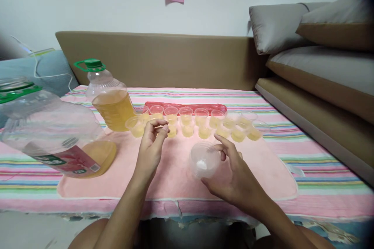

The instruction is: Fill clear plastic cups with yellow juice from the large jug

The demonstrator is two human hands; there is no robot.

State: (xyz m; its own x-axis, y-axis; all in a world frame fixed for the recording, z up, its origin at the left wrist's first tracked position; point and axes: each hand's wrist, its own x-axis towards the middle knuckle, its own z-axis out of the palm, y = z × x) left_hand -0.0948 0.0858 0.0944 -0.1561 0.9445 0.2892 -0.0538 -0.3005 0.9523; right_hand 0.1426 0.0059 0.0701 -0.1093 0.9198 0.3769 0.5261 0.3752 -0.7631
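My right hand [232, 167] curls round the right side of a clear plastic cup [201, 163], thumb below and fingers at its rim. The cup stands on the pink mat and looks like it may be several nested together. Farther left, my left hand [153, 140] hovers with half-bent fingers, a small gap between thumb and fingertips, and nothing visible in it. It partly covers a cup [172, 131] of pale yellow drink. That cup belongs to two rows of small clear cups [187, 130], each holding some yellow liquid.
A large jug [112, 105] with a green cap and yellow drink stands at the left. Nearer, a second labelled jug [67, 159] lies tilted, with less liquid. Behind the cups lies a red plastic packet [187, 107]. Grey-brown cushions [330, 62] are piled at the right.
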